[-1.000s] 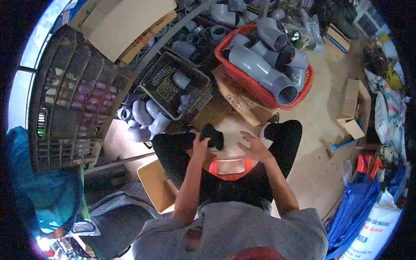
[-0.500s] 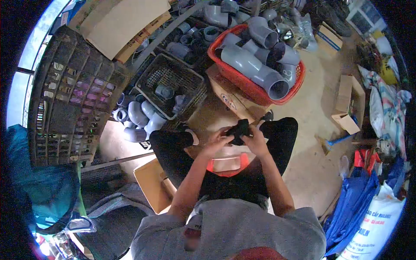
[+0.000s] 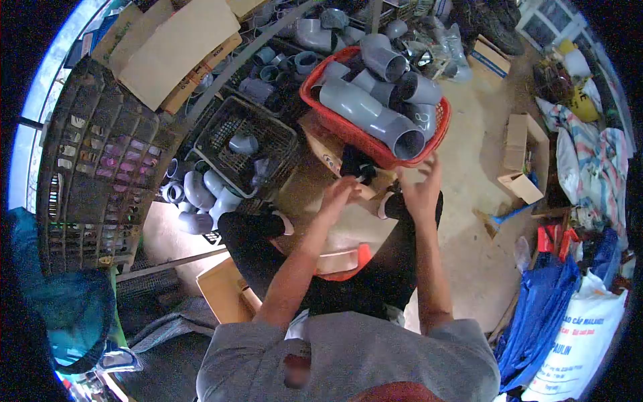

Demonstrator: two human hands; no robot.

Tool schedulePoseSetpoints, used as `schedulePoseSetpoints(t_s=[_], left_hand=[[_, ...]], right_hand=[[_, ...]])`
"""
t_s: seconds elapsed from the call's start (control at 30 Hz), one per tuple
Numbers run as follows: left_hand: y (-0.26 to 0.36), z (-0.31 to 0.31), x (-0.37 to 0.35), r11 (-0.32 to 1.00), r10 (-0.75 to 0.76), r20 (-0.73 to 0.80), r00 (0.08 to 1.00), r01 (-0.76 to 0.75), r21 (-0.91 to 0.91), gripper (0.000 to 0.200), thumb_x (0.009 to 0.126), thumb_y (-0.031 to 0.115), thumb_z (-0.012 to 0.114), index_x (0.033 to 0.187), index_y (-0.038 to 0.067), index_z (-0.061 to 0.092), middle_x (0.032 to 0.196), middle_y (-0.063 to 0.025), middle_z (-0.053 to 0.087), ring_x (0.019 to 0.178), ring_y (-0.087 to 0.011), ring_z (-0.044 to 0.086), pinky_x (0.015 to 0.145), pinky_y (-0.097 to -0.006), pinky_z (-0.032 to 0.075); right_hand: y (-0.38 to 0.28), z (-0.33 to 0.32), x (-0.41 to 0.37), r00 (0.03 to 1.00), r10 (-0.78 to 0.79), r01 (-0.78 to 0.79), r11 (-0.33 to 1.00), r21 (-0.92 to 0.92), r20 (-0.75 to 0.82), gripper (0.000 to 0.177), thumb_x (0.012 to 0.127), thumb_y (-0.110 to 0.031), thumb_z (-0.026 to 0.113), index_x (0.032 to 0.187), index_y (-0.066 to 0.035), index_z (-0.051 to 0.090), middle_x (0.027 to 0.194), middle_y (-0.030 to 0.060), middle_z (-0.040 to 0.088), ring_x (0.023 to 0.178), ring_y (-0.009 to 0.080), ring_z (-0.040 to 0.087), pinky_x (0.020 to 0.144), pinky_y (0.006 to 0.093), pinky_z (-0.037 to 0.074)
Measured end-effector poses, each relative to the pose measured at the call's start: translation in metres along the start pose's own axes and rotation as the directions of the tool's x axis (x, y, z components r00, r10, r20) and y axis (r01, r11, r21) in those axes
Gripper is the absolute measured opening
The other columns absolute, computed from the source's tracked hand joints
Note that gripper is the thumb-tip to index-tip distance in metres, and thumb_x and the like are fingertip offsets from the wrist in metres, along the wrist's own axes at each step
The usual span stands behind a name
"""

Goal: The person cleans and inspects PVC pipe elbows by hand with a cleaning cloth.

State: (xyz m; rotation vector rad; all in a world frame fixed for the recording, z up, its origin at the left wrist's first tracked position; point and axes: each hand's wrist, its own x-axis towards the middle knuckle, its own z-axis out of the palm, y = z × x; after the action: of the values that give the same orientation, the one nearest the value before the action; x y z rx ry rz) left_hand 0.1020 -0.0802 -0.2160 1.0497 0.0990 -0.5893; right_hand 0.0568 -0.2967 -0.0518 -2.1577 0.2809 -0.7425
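Note:
My left hand (image 3: 341, 195) is over the front of my lap, its fingers bent together at the near edge of a dark black object (image 3: 357, 163). That black object overlaps the cardboard box (image 3: 315, 137) under the basket; its kind does not show clearly. My right hand (image 3: 422, 193) is raised, thumb and fingers apart, with its fingertips right at the near rim of the red plastic basket (image 3: 437, 143). Large grey pipe fittings (image 3: 365, 107) fill this basket. Between my knees is a curved red-edged piece (image 3: 343, 262).
A dark crate (image 3: 284, 157) with a few grey fittings stands left of the basket, and grey elbows (image 3: 199, 191) are heaped beside it. An open cardboard box (image 3: 522, 151), a blue-handled brush (image 3: 499, 220) and white sacks (image 3: 576, 342) are on the right.
Both hands have moved forward and apart. The black object, earlier between both hands, is now farther forward at the left fingertips; the right hand has left it and reached the basket rim.

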Motion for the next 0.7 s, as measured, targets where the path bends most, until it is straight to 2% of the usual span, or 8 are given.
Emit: schedulePoseSetpoints(t_s=[0.1, 0.2, 0.3, 0.33, 0.47, 0.57, 0.67, 0.7], left_hand=[[0.004, 0.000, -0.047, 0.999, 0.046, -0.022, 0.999, -0.046, 0.018, 0.030, 0.100, 0.015, 0.062, 0.128, 0.005, 0.059, 0.113, -0.0119, 0.070, 0.098, -0.0230, 0.072, 0.078, -0.0361, 0.061], [-0.007, -0.015, -0.074, 0.997, -0.021, -0.086, 0.996, 0.028, 0.076, 0.028, 0.101, 0.018, 0.061, 0.126, 0.005, 0.060, 0.112, -0.0111, 0.070, 0.095, -0.0224, 0.072, 0.076, -0.0364, 0.061], [0.029, -0.009, -0.107, 0.974, -0.064, -0.176, 0.982, 0.100, 0.205, 0.030, 0.101, 0.022, 0.062, 0.127, 0.009, 0.060, 0.111, -0.0090, 0.070, 0.089, -0.0197, 0.070, 0.073, -0.0349, 0.060], [0.034, -0.014, -0.114, 0.975, -0.059, -0.186, 0.981, 0.097, 0.202, 0.030, 0.101, 0.022, 0.062, 0.127, 0.009, 0.060, 0.111, -0.0090, 0.070, 0.089, -0.0197, 0.070, 0.073, -0.0349, 0.060], [0.052, -0.031, -0.131, 0.981, -0.050, -0.278, 0.959, 0.099, 0.166, 0.031, 0.100, 0.025, 0.063, 0.129, 0.013, 0.060, 0.108, -0.0055, 0.070, 0.084, -0.0166, 0.067, 0.071, -0.0341, 0.060], [0.078, -0.022, -0.133, 0.982, 0.027, -0.273, 0.962, 0.026, 0.188, 0.034, 0.099, 0.026, 0.063, 0.130, 0.012, 0.060, 0.114, -0.0061, 0.068, 0.093, -0.0183, 0.067, 0.078, -0.0382, 0.060], [0.091, -0.008, -0.127, 0.973, 0.184, -0.102, 0.978, -0.167, 0.157, 0.051, 0.095, 0.018, 0.066, 0.142, 0.008, 0.048, 0.128, -0.0140, 0.061, 0.105, -0.0255, 0.067, 0.085, -0.0405, 0.060], [0.100, 0.003, -0.130, 0.984, 0.177, 0.049, 0.983, -0.176, -0.017, 0.064, 0.091, 0.015, 0.071, 0.147, 0.009, 0.042, 0.138, -0.0133, 0.053, 0.118, -0.0262, 0.059, 0.092, -0.0403, 0.057]], right_hand=[[-0.024, 0.011, 0.038, 0.998, 0.043, -0.050, 0.984, -0.170, -0.046, 0.100, 0.069, -0.029, 0.090, 0.149, -0.001, 0.037, 0.131, 0.0237, 0.057, 0.122, 0.0421, 0.056, 0.101, 0.0460, 0.047], [-0.016, 0.027, 0.059, 0.995, 0.067, -0.038, 0.932, -0.360, 0.068, 0.103, 0.065, -0.031, 0.091, 0.147, 0.001, 0.038, 0.128, 0.0255, 0.056, 0.118, 0.0446, 0.056, 0.098, 0.0478, 0.048], [-0.014, 0.028, 0.062, 0.998, 0.035, -0.013, 0.922, -0.388, 0.051, 0.102, 0.062, -0.030, 0.092, 0.144, 0.002, 0.041, 0.122, 0.0253, 0.058, 0.114, 0.0444, 0.056, 0.097, 0.0486, 0.048], [-0.019, 0.023, 0.062, 0.995, -0.091, 0.074, 0.937, -0.343, -0.032, 0.099, 0.061, -0.027, 0.092, 0.142, 0.002, 0.044, 0.120, 0.0248, 0.058, 0.110, 0.0436, 0.057, 0.096, 0.0490, 0.048], [-0.058, -0.014, 0.058, 0.990, -0.085, 0.040, 0.935, -0.353, -0.113, 0.096, 0.061, -0.025, 0.090, 0.142, 0.004, 0.044, 0.125, 0.0227, 0.060, 0.116, 0.0377, 0.059, 0.100, 0.0459, 0.047], [-0.081, -0.032, 0.051, 0.979, -0.095, 0.073, 0.990, -0.124, -0.178, 0.097, 0.061, -0.021, 0.089, 0.143, 0.004, 0.043, 0.127, 0.0190, 0.061, 0.122, 0.0311, 0.057, 0.105, 0.0427, 0.044], [-0.103, -0.040, 0.038, 0.958, -0.159, 0.142, 0.986, 0.086, 0.239, 0.110, 0.059, -0.020, 0.091, 0.151, 0.002, 0.035, 0.136, 0.0180, 0.055, 0.128, 0.0298, 0.053, 0.111, 0.0422, 0.039], [-0.107, -0.040, 0.038, 0.882, -0.206, 0.144, 0.974, 0.174, 0.423, 0.115, 0.058, -0.021, 0.093, 0.152, 0.002, 0.032, 0.141, 0.0193, 0.051, 0.131, 0.0316, 0.051, 0.114, 0.0428, 0.038]])
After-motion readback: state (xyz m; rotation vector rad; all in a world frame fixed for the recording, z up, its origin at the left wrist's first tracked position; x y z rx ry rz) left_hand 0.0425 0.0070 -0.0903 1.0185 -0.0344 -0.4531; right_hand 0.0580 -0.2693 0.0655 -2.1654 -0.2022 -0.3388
